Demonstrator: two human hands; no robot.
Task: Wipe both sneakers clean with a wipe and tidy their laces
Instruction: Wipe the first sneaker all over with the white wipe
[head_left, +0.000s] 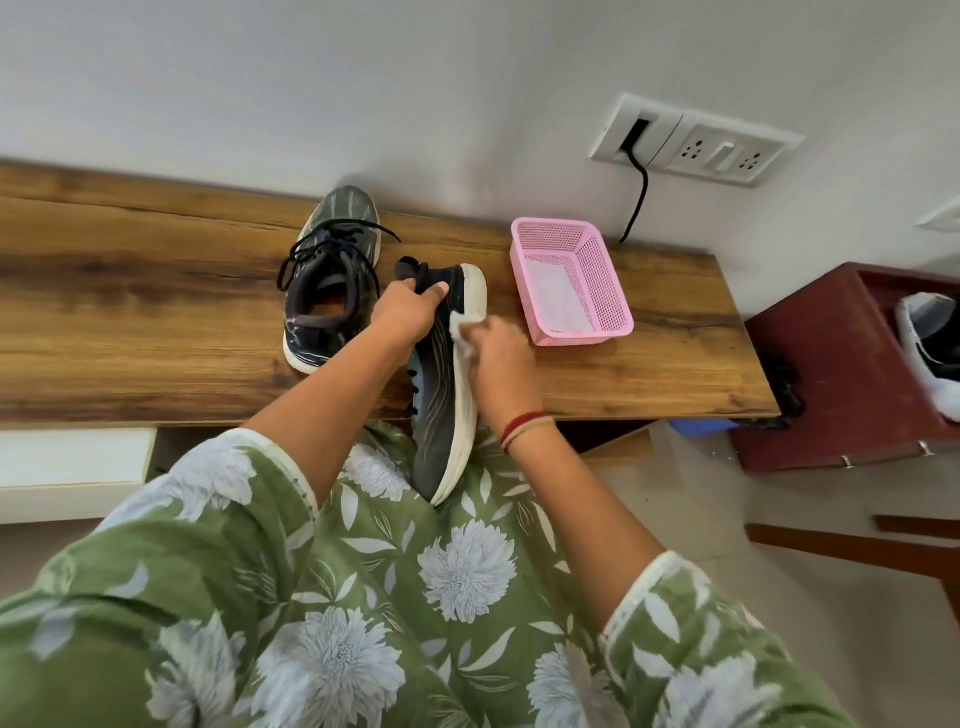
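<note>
A dark blue sneaker with a white sole (441, 415) is held on its side, its toe against my lap and its heel over the wooden table (130, 312). My left hand (405, 312) grips its heel collar. A white wipe (462, 335) is pinched in my right hand (498, 358) and pressed against the white sole near the heel. The other dark sneaker (327, 280) stands upright on the table to the left, with its black laces loose.
A pink perforated basket (571, 283) with a white sheet inside sits on the table to the right. A black cable (636, 202) hangs from the wall socket behind it. A maroon rack (831, 374) holding another shoe stands at the far right.
</note>
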